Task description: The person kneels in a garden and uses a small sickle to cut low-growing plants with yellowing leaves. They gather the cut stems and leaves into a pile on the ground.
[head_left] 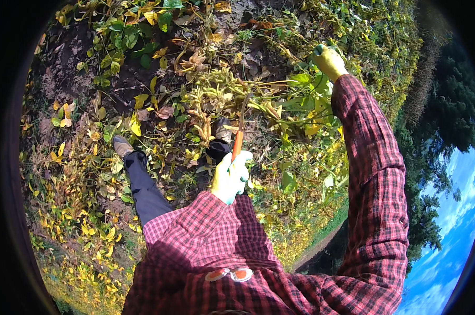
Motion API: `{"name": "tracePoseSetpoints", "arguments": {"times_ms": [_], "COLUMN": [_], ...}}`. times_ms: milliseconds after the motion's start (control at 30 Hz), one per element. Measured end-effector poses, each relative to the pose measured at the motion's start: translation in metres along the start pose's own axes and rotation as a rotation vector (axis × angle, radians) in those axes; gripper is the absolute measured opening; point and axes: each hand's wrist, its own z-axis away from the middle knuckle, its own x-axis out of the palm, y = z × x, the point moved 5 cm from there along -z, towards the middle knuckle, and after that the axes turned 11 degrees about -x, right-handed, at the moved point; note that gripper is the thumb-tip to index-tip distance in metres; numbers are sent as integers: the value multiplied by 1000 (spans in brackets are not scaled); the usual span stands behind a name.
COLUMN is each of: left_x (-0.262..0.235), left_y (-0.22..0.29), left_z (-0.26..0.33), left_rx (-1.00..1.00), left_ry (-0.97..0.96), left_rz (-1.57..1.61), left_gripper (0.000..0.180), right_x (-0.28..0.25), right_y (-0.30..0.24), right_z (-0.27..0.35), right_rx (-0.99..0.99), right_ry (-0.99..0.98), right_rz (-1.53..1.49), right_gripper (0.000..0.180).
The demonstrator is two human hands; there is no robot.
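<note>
In the head view, a tool (pixel 238 143) is gripped by the left hand (pixel 231 176), fingers wrapped round its orange handle, presumably so its far end is kept toward the pods (pixel 212 93); the right hand (pixel 329 62) seems curled beside leaves (pixel 302 80), any hold hidden

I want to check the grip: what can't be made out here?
In the head view:
What the yellow-and-green gloved right hand grips, if anything: hidden by its own back.
The far end of the slender orange-handled tool: lost among curved tan pods.
Much of the black right trouser leg: behind the sunlit gloved left hand.
</note>
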Motion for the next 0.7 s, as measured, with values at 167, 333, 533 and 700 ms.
{"name": "tracePoseSetpoints", "arguments": {"times_ms": [167,333,533,700], "left_x": [-6,-13,-14,-12], "left_y": [-1,-2,-3,-5], "left_z": [-13,-10,-14,-13], "left_rx": [35,-6,71,58], "left_ry": [51,46,47,20], "left_rz": [-195,-177,-154,-81], "left_gripper": [25,22,25,25], "right_x": [26,87,104,98], "right_y": [-55,-100,-92,-89], "right_z": [17,53,80,82], "right_rx": [-515,-524,-447,-368], "right_ry": [-126,-527,-433,-384], "right_rz": [-307,-156,-352,-411], "right_gripper": [34,46,39,36]}}
